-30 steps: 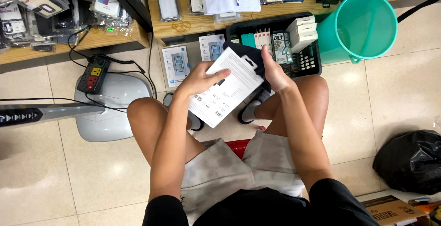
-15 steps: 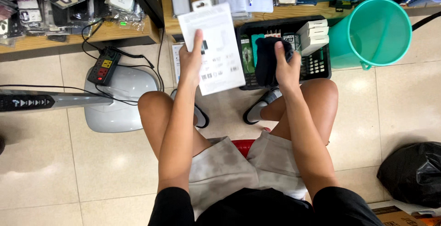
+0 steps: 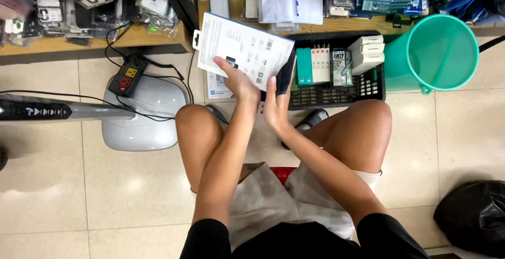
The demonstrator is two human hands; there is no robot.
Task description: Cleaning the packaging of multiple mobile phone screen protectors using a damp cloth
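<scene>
Head view: left hand (image 3: 238, 81) pinching white package (image 3: 243, 51), right hand (image 3: 274, 103) clutching dark pouch (image 3: 285, 75) beside black basket (image 3: 336, 91). Could slip, thin grip.

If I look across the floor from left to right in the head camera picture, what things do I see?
Power strip → grey fan base → white package in the left hand → black basket of small boxes → green bucket → black bag.
</scene>
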